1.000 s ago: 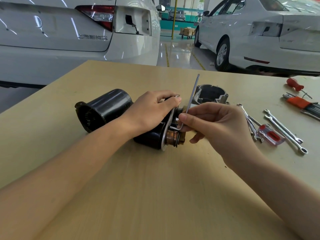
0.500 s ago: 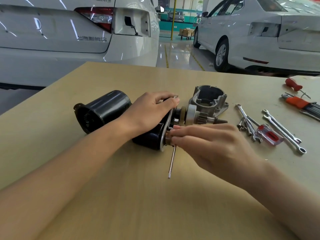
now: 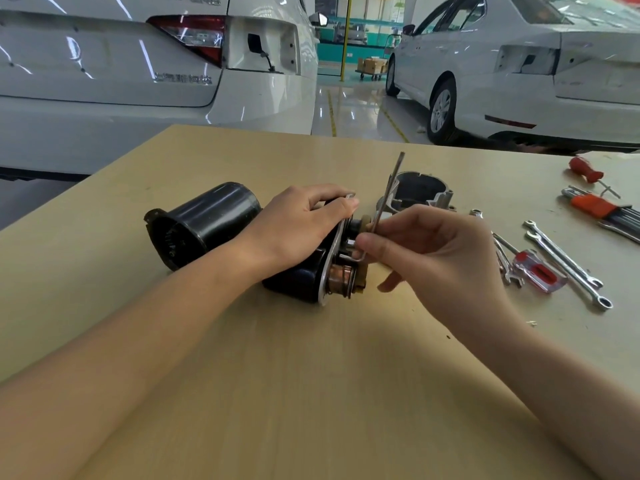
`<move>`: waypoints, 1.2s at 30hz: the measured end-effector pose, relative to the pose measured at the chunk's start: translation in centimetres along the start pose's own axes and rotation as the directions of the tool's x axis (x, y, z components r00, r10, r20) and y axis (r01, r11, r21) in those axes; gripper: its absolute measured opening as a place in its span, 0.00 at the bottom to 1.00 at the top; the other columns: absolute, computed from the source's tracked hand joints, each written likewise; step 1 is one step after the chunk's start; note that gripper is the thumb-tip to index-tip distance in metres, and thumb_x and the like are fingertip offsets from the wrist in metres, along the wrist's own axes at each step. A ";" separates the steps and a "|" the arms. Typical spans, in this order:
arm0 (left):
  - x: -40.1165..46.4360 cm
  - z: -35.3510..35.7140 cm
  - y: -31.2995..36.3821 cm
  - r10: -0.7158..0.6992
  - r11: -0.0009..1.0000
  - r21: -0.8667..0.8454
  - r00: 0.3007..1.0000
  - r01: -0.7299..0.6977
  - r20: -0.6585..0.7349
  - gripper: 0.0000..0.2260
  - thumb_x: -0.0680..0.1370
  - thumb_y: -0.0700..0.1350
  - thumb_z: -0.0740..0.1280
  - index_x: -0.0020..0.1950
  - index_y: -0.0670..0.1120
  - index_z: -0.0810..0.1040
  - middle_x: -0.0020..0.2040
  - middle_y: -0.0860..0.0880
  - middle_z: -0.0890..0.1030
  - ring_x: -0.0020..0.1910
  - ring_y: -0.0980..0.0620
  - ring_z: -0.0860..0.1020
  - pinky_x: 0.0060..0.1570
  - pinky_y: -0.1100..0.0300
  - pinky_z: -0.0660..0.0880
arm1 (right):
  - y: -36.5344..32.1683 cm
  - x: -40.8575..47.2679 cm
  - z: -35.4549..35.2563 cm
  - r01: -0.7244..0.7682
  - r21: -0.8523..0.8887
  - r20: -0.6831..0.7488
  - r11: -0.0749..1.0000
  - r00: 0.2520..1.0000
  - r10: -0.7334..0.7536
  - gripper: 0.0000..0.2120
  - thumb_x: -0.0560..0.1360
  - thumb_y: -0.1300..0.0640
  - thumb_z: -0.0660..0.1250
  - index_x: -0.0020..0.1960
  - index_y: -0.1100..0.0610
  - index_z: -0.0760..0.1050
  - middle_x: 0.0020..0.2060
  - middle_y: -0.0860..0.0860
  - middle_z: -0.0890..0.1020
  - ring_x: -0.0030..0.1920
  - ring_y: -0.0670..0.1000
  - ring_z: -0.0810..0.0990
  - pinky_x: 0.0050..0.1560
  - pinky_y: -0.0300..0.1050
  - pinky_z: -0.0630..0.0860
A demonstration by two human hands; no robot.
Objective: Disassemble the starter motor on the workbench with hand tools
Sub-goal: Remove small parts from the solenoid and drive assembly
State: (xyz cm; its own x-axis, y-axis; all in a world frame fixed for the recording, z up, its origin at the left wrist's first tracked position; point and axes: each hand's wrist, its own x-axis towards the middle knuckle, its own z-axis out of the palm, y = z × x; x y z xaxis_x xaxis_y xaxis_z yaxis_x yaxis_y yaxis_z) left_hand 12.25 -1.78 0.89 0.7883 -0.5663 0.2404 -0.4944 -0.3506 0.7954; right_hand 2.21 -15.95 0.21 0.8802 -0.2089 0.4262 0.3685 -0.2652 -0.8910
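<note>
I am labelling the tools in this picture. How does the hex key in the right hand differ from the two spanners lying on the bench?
The hex key is a thin L-shaped rod; the spanners are flat bars with shaped ends. The hex key stands nearly upright, pinched by the right hand at the starter motor; the spanners lie flat and untouched. Both are bare silver metal.

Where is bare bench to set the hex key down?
Bare wood lies near the person, below the starter motor and between both forearms. The right side is crowded with wrenches and a screwdriver; the housing sits behind.

Left car's (image 3: 138, 81) trunk lettering blurred, nothing legible
</note>
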 end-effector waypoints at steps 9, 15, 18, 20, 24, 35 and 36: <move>0.0 0.1 -0.1 -0.009 1.000 -0.016 1.000 0.009 -0.018 0.13 0.81 0.52 0.61 0.62 0.52 0.79 0.57 0.59 0.81 0.57 0.64 0.76 0.52 0.75 0.67 | -0.2 0.1 0.4 -0.072 0.078 0.020 0.994 0.997 0.070 0.07 0.64 0.60 0.75 0.40 0.61 0.80 0.33 0.54 0.85 0.34 0.53 0.85 0.24 0.40 0.77; 0.1 0.1 0.0 -0.010 1.000 -0.007 1.000 0.010 -0.013 0.15 0.81 0.52 0.60 0.64 0.51 0.78 0.59 0.57 0.80 0.59 0.62 0.75 0.55 0.72 0.67 | -0.2 0.2 0.1 -0.070 0.060 0.055 0.996 0.996 0.066 0.10 0.63 0.57 0.74 0.41 0.62 0.80 0.34 0.55 0.85 0.36 0.53 0.85 0.24 0.39 0.76; 0.1 0.1 0.0 -0.014 1.000 -0.006 1.000 0.013 -0.015 0.15 0.81 0.52 0.60 0.64 0.50 0.78 0.60 0.56 0.80 0.60 0.61 0.75 0.56 0.72 0.67 | -0.3 0.2 0.0 0.001 -0.019 0.084 1.000 0.997 0.001 0.07 0.64 0.57 0.75 0.38 0.59 0.79 0.35 0.53 0.85 0.35 0.52 0.85 0.24 0.40 0.77; 0.0 0.1 0.0 -0.017 1.000 -0.009 1.000 0.017 -0.012 0.15 0.81 0.51 0.60 0.64 0.50 0.78 0.59 0.56 0.80 0.60 0.61 0.75 0.55 0.73 0.67 | -0.3 0.1 -0.1 0.061 -0.087 0.088 0.994 0.995 -0.054 0.07 0.65 0.60 0.76 0.36 0.58 0.78 0.36 0.52 0.85 0.33 0.52 0.84 0.24 0.41 0.78; 0.1 0.2 0.0 -0.020 1.000 -0.017 1.000 0.020 -0.023 0.13 0.81 0.51 0.61 0.63 0.51 0.79 0.58 0.58 0.81 0.58 0.63 0.75 0.53 0.76 0.66 | -0.1 -0.3 0.2 0.203 -0.210 0.113 0.956 0.977 -0.182 0.08 0.67 0.63 0.77 0.35 0.59 0.78 0.35 0.51 0.85 0.35 0.47 0.85 0.23 0.44 0.77; 0.0 0.1 0.0 0.000 1.000 -0.003 1.000 0.000 -0.012 0.14 0.81 0.51 0.61 0.64 0.52 0.78 0.57 0.61 0.79 0.53 0.72 0.73 0.48 0.84 0.64 | 0.5 0.1 -1.4 0.818 -0.471 0.592 0.330 0.571 -0.569 0.04 0.71 0.72 0.70 0.39 0.66 0.80 0.38 0.58 0.84 0.36 0.59 0.83 0.31 0.51 0.79; 0.0 0.1 0.0 -0.001 1.000 -0.005 1.000 0.001 -0.013 0.14 0.81 0.51 0.61 0.64 0.52 0.78 0.57 0.60 0.79 0.54 0.71 0.74 0.49 0.84 0.64 | 0.4 0.0 -1.2 0.765 -0.462 0.513 0.448 0.643 -0.569 0.03 0.71 0.70 0.71 0.39 0.65 0.81 0.37 0.57 0.84 0.35 0.58 0.83 0.31 0.50 0.79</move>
State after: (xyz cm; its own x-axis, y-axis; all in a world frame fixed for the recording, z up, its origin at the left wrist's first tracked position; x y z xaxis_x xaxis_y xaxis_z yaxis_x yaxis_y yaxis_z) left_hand 12.24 -1.87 0.83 0.7936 -0.5561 0.2470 -0.4919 -0.3474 0.7984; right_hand 1.96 -17.22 0.08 0.5093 0.4993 0.7009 0.7005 -0.7137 -0.0006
